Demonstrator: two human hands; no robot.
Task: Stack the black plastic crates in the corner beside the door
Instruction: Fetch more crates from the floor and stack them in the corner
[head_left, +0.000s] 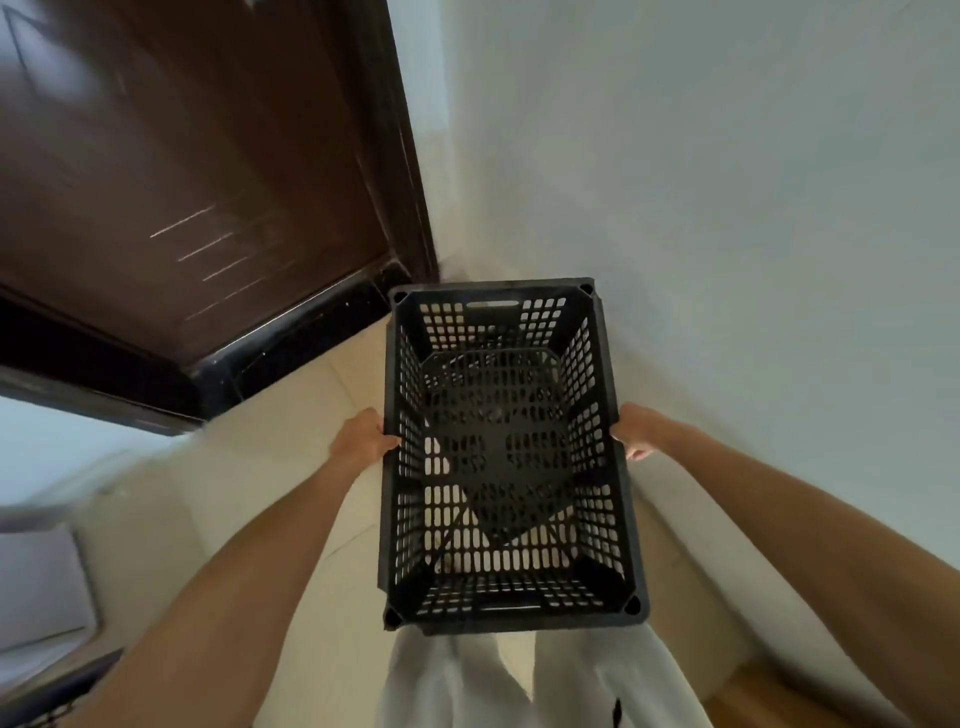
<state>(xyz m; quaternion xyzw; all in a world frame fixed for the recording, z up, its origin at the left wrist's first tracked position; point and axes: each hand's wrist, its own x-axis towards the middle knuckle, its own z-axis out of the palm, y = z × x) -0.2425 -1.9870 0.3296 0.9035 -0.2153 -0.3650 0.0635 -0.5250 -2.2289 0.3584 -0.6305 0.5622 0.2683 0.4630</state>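
Note:
A black plastic crate (506, 457) with perforated walls and floor is held level in front of me, open side up, its far end near the corner between the door and the wall. Through its floor I see the dark mesh of another black crate below it. My left hand (363, 436) grips the crate's left long rim. My right hand (636, 428) grips the right long rim. Nothing lies inside the crate.
A dark brown door (197, 171) with a black threshold (291, 338) stands at the left. A pale wall (727, 208) runs along the right. Beige floor tiles (270, 467) lie below. A white object (36, 587) sits at the lower left. My white trousers show at the bottom.

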